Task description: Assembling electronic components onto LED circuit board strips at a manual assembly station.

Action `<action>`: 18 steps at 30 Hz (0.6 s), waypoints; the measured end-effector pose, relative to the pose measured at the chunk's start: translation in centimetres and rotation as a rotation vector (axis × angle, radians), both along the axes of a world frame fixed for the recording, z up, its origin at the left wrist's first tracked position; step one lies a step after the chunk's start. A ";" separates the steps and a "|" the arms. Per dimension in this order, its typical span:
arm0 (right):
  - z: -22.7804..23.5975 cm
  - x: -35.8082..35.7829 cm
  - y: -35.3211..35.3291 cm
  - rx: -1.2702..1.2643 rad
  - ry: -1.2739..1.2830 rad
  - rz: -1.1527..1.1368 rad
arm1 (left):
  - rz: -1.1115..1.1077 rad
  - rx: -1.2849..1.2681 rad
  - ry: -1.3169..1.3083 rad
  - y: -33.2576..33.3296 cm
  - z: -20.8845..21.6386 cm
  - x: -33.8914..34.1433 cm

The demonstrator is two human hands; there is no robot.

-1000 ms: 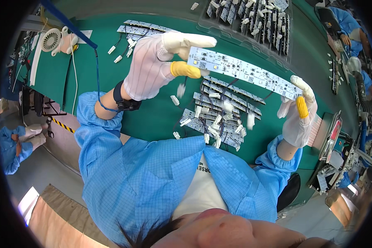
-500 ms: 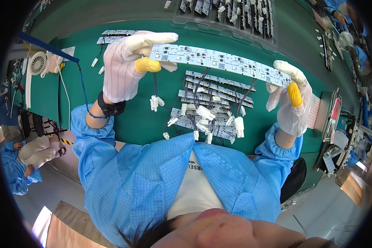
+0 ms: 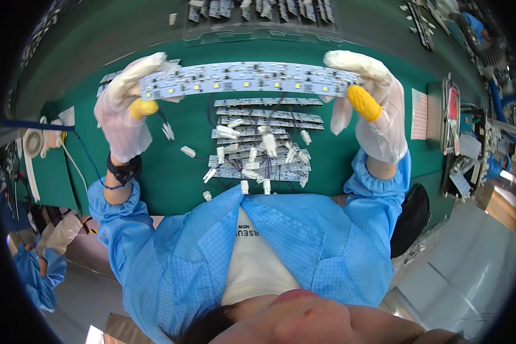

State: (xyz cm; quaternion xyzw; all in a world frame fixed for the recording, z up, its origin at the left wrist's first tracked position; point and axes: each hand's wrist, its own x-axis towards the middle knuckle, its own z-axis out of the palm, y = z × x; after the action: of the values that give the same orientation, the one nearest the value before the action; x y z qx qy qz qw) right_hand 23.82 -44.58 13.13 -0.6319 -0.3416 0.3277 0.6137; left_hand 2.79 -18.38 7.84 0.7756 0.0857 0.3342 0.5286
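One circuit board (image 3: 249, 78), lengthwise left to right

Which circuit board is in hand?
The raised board, gripped at its ends by the left hand and right hand; the grouped boards lie on the green table.

Circuit strip (image 3: 249, 78): pale blue-white, speckled black and yellow. Gloves (image 3: 121, 129): white, faintly striped, with yellow thumb covers (image 3: 364, 104). Jacket (image 3: 321, 246): blue, fine dark grid; wristband (image 3: 126, 170), black; tabletop (image 3: 175, 195), green; connectors (image 3: 268, 144), white.
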 end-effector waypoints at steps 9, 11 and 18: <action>0.1 0.1 0.0 0.117 -0.087 0.146 | 0.071 0.145 0.351 0.1 1.1 1.1; 0.2 -0.1 0.0 0.164 0.002 0.184 | 0.036 0.148 0.275 0.4 0.7 0.9; 0.1 0.0 0.7 -0.009 -0.074 0.058 | 0.018 0.009 0.113 0.5 0.4 -0.1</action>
State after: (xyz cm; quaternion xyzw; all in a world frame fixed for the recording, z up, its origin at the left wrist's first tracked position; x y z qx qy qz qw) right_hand 23.83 -43.89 13.22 -0.6362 -0.3805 0.3232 0.5882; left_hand 2.66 -17.87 8.22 0.7948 0.1212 0.2949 0.5164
